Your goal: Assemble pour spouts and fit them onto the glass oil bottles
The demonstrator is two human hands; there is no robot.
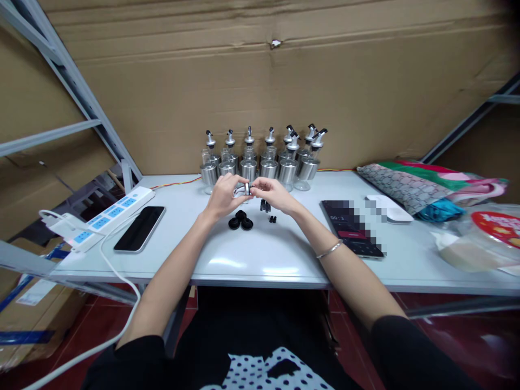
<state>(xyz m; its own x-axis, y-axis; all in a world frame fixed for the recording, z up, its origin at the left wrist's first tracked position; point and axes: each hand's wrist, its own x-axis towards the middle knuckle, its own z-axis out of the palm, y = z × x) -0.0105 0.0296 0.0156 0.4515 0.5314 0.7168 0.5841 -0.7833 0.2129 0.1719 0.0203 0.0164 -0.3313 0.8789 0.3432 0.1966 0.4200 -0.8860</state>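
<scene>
My left hand [225, 195] and my right hand [273, 194] meet above the middle of the white table [260, 260]. Together they pinch a small metal pourer spout [244, 188] between their fingertips. Right below the hands lie three black round rubber rings [240, 221] and a few small black caps [267, 208]. Behind the hands stands a row of several glass and steel oil bottles [264, 160] with pourer tops. A thin bracelet [330, 249] sits on my right wrist.
A white power strip [103, 216] and a dark phone [140, 228] lie at the left. At the right are a black tablet [349, 227], a white mouse-like object [388, 208], colourful folded bags [426, 184] and a plastic bag [483, 238]. Cardboard lines the back wall.
</scene>
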